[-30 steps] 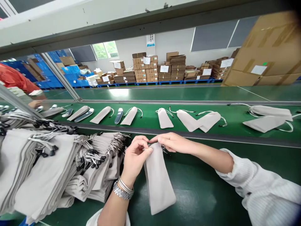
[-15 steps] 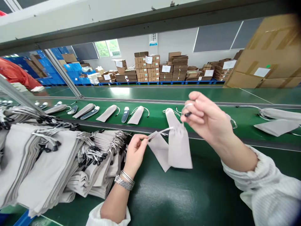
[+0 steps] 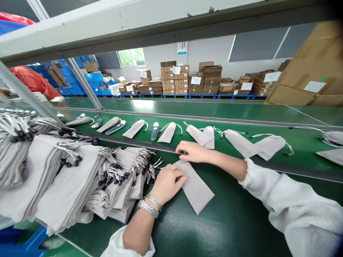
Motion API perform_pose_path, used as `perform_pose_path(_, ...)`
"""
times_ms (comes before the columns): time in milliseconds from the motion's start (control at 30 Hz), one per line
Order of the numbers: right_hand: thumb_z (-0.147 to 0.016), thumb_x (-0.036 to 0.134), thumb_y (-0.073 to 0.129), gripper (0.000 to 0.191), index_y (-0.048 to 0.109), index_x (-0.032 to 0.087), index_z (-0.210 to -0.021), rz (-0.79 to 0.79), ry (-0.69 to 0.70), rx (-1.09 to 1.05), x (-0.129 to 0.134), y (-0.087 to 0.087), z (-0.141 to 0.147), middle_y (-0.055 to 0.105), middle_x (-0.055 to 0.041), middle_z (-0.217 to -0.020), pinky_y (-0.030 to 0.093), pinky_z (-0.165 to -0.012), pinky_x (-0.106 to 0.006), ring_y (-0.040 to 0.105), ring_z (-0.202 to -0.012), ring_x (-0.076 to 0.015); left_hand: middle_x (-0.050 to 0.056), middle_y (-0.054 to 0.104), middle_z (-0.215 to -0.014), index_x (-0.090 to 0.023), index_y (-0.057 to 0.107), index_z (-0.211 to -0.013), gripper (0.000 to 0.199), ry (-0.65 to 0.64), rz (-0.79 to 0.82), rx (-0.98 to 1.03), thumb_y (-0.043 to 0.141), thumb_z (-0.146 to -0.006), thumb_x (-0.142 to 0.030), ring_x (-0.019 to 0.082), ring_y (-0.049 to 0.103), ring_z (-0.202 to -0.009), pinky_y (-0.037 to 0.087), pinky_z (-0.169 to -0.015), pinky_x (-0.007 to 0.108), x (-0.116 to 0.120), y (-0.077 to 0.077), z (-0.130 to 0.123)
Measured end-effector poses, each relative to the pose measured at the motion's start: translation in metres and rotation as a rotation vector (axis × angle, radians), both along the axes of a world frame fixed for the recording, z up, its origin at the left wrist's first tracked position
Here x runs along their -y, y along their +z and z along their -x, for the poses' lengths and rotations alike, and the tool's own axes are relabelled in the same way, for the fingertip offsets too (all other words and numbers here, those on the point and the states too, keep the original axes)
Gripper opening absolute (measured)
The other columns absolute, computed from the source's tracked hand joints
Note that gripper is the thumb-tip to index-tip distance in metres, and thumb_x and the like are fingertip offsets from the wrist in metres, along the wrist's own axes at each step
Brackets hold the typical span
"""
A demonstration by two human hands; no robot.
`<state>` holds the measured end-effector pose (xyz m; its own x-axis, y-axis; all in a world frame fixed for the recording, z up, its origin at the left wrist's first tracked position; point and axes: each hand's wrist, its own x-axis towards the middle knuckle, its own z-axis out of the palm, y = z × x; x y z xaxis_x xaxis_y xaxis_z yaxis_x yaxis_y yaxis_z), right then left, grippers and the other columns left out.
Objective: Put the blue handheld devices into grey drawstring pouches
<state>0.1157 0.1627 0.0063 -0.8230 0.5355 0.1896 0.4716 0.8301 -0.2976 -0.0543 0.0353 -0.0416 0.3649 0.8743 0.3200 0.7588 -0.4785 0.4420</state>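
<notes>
A flat light-grey drawstring pouch (image 3: pixel 197 189) lies slanted on the green work surface before me. My left hand (image 3: pixel 168 182) is closed at its upper left edge, thumb and bent fingers against the cloth. Over the pouch's mouth is my right hand (image 3: pixel 195 151), its bent fingers apart; the pouch's cord is hidden there. Beyond, on the green conveyor belt, a pair of crossed pouches (image 3: pixel 207 137) lies just behind my right hand. Another overlapping pair (image 3: pixel 253 144) rests farther right.
Stacked grey pouches (image 3: pixel 66 178) with black-tipped cords fill the left side. Blue-and-white handheld devices (image 3: pixel 154 131) and more pouches (image 3: pixel 167 132) line the belt. A metal post (image 3: pixel 84 84) and overhead beam (image 3: pixel 150 25) frame the station. A person's red sleeve (image 3: pixel 34 82) shows far left.
The pouch that hung from my right hand is no longer held up. My right hand has come down and left to the other pouch, which now lies flat beside my left hand.
</notes>
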Motion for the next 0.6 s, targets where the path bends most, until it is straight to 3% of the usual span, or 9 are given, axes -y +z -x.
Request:
perform_pose_path(100,-0.085,0.026,0.062,0.019,0.062,0.019,-0.102,0.012,0.002,0.089,0.015,-0.027,0.003,0.060,-0.0056,-0.100,0.041,-0.070,-0.029,0.057,-0.089,-0.0200,0.004,0.068,-0.097,-0.023,0.074,-0.080,0.015,-0.011,0.011,-0.031,0.061,-0.088,-0.028,0.021,0.058,-0.090,0.042,-0.081,0.036,0.003,0.000,0.000)
perform_pose_path(267,-0.095,0.026,0.049,0.011,0.054,0.018,-0.090,-0.155,-0.072,0.123,0.030,-0.046,-0.001,0.057,-0.0054,-0.091,0.040,-0.075,-0.034,0.054,-0.088,-0.0216,0.001,0.070,-0.097,-0.023,0.074,-0.081,0.015,-0.023,0.034,-0.025,0.064,-0.087,-0.032,0.021,0.061,-0.094,0.042,-0.081,0.034,0.005,-0.002,0.001)
perform_pose_path(333,-0.098,0.027,0.041,0.016,0.051,0.018,-0.090,-0.189,-0.112,0.115,0.035,-0.049,-0.004,0.057,-0.0066,-0.091,0.040,-0.076,-0.036,0.053,-0.088,-0.0230,0.001,0.069,-0.092,-0.022,0.073,-0.080,0.015,-0.036,0.035,-0.011,0.065,-0.086,-0.033,0.019,0.062,-0.092,0.043,-0.081,0.032,0.005,-0.004,0.001)
perform_pose_path(400,-0.100,0.029,0.037,0.017,0.049,0.019,-0.095,-0.103,-0.137,0.085,0.040,-0.048,-0.008,0.057,-0.0055,-0.090,0.041,-0.075,-0.035,0.054,-0.087,-0.0224,0.001,0.069,-0.087,-0.020,0.073,-0.077,0.016,-0.047,0.039,-0.012,0.065,-0.085,-0.033,0.018,0.062,-0.090,0.043,-0.079,0.031,0.006,-0.005,0.000)
perform_pose_path(500,-0.097,0.035,0.042,0.016,0.049,0.022,-0.105,0.086,-0.094,0.060,0.045,-0.042,-0.014,0.057,-0.0036,-0.097,0.042,-0.074,-0.033,0.056,-0.088,-0.0205,0.001,0.069,-0.087,-0.021,0.073,-0.077,0.014,-0.052,0.046,-0.029,0.065,-0.084,-0.031,0.019,0.063,-0.091,0.042,-0.077,0.031,0.006,-0.006,-0.001)
perform_pose_path(600,-0.092,0.035,0.049,0.015,0.052,0.022,-0.098,0.101,-0.064,0.102,0.047,-0.037,-0.016,0.055,-0.0043,-0.101,0.041,-0.078,-0.034,0.054,-0.095,-0.0219,0.001,0.070,-0.088,-0.022,0.074,-0.079,0.012,-0.065,0.053,-0.020,0.064,-0.083,-0.028,0.019,0.064,-0.092,0.042,-0.079,0.031,0.007,-0.006,-0.002)
